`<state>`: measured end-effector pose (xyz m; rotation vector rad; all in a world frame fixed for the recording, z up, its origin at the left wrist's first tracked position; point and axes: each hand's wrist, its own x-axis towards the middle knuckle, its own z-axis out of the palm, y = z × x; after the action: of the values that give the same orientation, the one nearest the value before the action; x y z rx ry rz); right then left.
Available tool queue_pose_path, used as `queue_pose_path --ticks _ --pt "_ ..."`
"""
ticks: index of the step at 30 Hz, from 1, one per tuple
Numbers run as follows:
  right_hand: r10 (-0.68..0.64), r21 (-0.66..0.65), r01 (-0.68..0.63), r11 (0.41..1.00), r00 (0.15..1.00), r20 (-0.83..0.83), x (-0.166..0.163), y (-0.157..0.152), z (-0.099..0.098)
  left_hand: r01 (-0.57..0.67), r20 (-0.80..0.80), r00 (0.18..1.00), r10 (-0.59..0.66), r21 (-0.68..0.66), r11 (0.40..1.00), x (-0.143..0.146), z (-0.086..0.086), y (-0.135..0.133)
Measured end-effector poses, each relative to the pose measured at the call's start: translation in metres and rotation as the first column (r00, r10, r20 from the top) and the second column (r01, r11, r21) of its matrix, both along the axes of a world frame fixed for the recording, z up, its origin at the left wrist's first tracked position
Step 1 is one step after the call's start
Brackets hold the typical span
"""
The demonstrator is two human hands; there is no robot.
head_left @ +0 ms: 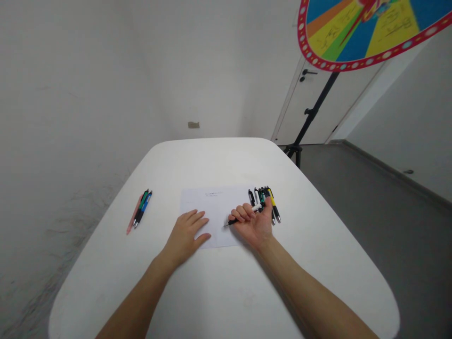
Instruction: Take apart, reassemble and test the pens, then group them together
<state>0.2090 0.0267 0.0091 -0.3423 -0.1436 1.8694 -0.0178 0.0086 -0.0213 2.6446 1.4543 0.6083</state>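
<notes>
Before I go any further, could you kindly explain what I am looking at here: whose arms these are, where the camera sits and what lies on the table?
There is no machine here. The single picture comes from a camera worn on a person's head, looking forward and down, so the two bare arms are that person's own. They reach over a white table. The left hand lies flat and open on a sheet of paper. The right hand is curled around a black-and-white pen, its tip over the paper. A cluster of pens lies just behind that hand, and three more pens lie apart at the left. A colourful wheel on a stand is behind.
</notes>
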Motion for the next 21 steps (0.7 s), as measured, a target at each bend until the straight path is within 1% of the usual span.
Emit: queue_pose_path --ticks 4,7,11,15,18,21 --pt "-0.009 -0.012 0.009 1.000 1.000 0.000 0.000 0.000 0.000 0.006 -0.122 0.993 -0.009 -0.022 1.000 -0.001 0.000 0.000" --pt "-0.011 -0.012 0.012 1.000 1.000 0.009 0.000 -0.001 0.000 0.010 -0.179 0.984 -0.019 -0.051 0.999 -0.002 0.003 -0.001" --pt "-0.009 -0.006 0.009 1.000 1.000 0.017 -0.001 -0.002 0.001 0.006 -0.219 0.975 -0.025 -0.085 0.996 -0.003 0.006 -0.002" --pt "-0.045 -0.008 0.045 0.999 0.998 0.051 -0.001 -0.002 0.001 -0.002 -0.244 0.969 -0.029 -0.125 0.992 -0.004 0.006 -0.004" --pt "-0.079 0.005 0.079 0.997 0.992 0.098 -0.003 0.000 -0.003 -0.018 -0.259 0.966 -0.025 -0.164 0.986 -0.003 0.008 -0.004" --pt "-0.117 0.020 0.115 0.993 0.976 0.185 -0.008 0.003 -0.008 -0.026 -0.268 0.963 -0.023 -0.178 0.984 -0.003 0.009 -0.005"
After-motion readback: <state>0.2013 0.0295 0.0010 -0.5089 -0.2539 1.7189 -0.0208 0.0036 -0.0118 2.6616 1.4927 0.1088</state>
